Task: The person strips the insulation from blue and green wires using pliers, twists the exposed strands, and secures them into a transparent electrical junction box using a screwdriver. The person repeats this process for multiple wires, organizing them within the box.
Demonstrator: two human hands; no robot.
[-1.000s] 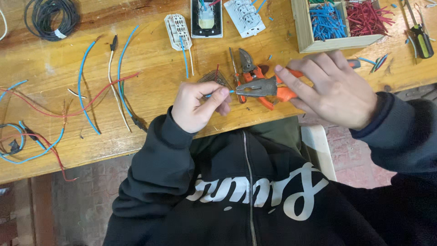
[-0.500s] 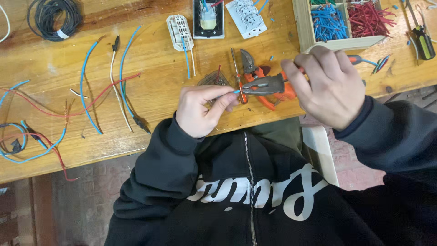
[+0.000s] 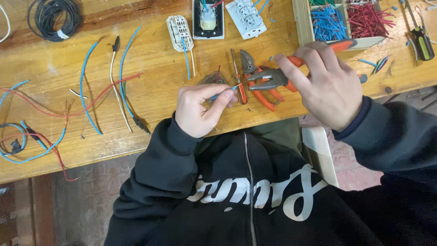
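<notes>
Head view: right hand gripping pliers lifted off the wire; left hand pinches wire, mid-frame; strip looks done.

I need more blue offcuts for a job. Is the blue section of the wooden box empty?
No. The wooden box holds a heap of short blue wire pieces beside red ones.

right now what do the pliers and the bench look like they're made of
Pliers: dull grey metal head, likely steel; orange handles look plastic or rubber coated, smooth.
Bench: wood, with visible grain and knots, a slight sheen, maybe varnished.
</notes>
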